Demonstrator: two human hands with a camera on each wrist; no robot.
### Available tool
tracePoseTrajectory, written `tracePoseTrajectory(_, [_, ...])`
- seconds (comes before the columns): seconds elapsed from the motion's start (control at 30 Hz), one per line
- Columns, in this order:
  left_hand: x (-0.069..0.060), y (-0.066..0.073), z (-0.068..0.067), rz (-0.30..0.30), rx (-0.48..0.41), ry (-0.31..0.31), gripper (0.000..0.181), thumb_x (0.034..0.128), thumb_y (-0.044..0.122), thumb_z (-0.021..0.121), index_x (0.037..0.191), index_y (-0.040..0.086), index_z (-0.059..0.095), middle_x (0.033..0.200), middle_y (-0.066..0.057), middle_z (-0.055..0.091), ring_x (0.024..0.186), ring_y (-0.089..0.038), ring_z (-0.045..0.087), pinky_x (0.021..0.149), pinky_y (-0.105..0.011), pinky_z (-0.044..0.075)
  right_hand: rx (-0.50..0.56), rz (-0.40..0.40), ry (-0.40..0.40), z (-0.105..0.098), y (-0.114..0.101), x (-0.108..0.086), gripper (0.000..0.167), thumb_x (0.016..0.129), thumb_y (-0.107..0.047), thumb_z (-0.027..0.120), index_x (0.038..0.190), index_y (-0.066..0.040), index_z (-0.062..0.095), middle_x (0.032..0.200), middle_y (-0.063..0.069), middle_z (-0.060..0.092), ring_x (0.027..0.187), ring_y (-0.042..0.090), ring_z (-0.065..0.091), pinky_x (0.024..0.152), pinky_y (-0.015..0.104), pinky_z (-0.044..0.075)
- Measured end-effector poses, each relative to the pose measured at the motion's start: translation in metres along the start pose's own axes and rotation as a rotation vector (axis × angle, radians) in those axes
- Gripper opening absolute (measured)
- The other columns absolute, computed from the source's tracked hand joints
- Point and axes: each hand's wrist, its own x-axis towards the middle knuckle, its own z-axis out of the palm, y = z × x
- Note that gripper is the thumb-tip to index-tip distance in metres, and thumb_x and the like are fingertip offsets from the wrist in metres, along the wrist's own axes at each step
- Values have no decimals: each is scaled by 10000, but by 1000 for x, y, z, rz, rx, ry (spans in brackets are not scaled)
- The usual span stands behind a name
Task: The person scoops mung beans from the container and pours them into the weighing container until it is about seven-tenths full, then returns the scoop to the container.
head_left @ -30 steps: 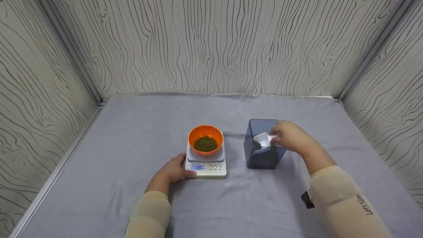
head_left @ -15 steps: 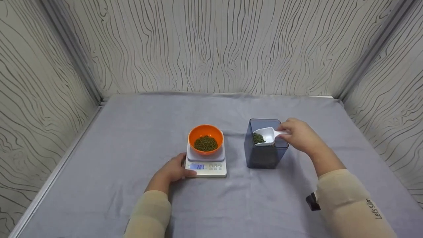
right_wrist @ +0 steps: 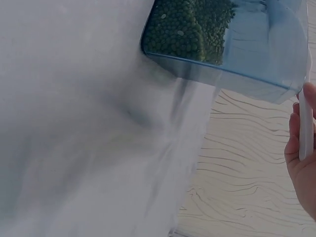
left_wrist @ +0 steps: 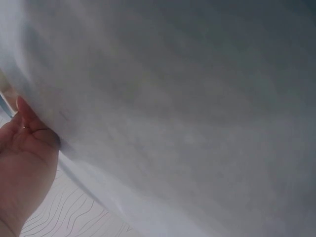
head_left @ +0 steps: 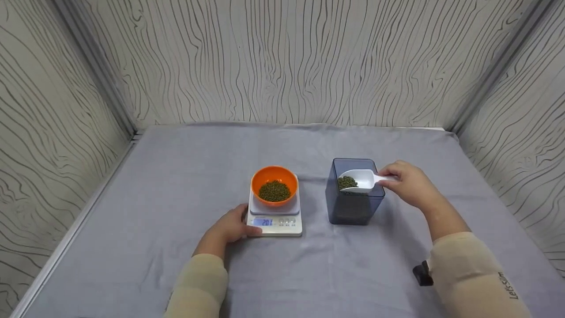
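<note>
Right hand (head_left: 407, 183) pinches the handle of a white scoop (head_left: 364, 178) between thumb and fingers. Scoop lies right of centre in the head view, at the mouth of a translucent blue container (head_left: 351, 213), its handle reaching past the right rim; green beans (head_left: 347, 182) at its tip. More beans inside the container, seen at the top of the right wrist view. Left hand (head_left: 230, 224) holds the left edge of a white scale (head_left: 289, 230), thumb on the near corner; centre of frame, display lit. On the scale, upright, an orange bowl (head_left: 274, 173) holding a heap of similar beans. Scale and container apart. Grey cloth (head_left: 185, 176) beneath; pale sleeves (head_left: 479, 269) at lower left and lower right; wood-patterned walls (head_left: 282, 62) across the top.
</note>
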Motion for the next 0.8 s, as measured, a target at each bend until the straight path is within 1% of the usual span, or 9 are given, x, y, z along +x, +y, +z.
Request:
tracePoseTrajectory(0.07, [0, 0, 0, -8, -8, 1, 842, 671, 278, 803, 1380, 115, 379, 1341, -86, 457, 1152, -256, 408, 1061, -469, 238, 13, 16, 11, 0, 3, -2, 169, 811, -154, 688, 935, -39, 687, 951, 105, 605, 899, 226, 529, 780, 377, 432])
tracePoseTrajectory(0.27, [1, -1, 0, -15, 3, -1, 845, 678, 299, 795, 1386, 120, 371, 1359, -91, 441, 1167, -259, 403, 1061, -478, 237, 60, 48, 19, 3, 12, -6, 206, 835, -185, 668, 979, -37, 676, 994, 103, 603, 927, 199, 521, 776, 251, 430])
tracePoseTrajectory(0.4, [1, -1, 1, -12, 13, 4, 842, 682, 303, 791, 1388, 121, 370, 1370, -98, 430, 1173, -260, 399, 1059, -481, 237, 104, 64, 14, 5, 16, -8, 225, 845, -196, 656, 998, -31, 665, 995, 101, 599, 904, 157, 511, 743, 158, 419])
tracePoseTrajectory(0.47, [1, 0, 1, -7, 17, 3, 844, 683, 297, 792, 1390, 119, 366, 1349, -94, 448, 1147, -258, 413, 1049, -468, 260, 137, 78, 10, 6, 18, -9, 239, 854, -204, 646, 1006, -20, 656, 1000, 106, 594, 885, 127, 508, 724, 131, 420])
tracePoseTrajectory(0.63, [0, -1, 1, 7, 27, 3, 841, 690, 282, 792, 1388, 101, 361, 1276, -87, 497, 1063, -249, 447, 998, -426, 326, 215, 115, 0, 8, 19, -10, 285, 868, -228, 628, 1031, 5, 633, 1027, 127, 570, 856, 66, 508, 708, 117, 436])
tracePoseTrajectory(0.8, [0, -1, 0, 10, 29, 8, 829, 688, 287, 792, 1378, 97, 375, 1275, -93, 499, 1061, -249, 448, 1006, -435, 317, 242, 116, 14, 8, 15, -9, 286, 870, -215, 626, 1034, 19, 627, 1031, 138, 564, 843, 27, 513, 706, 108, 437])
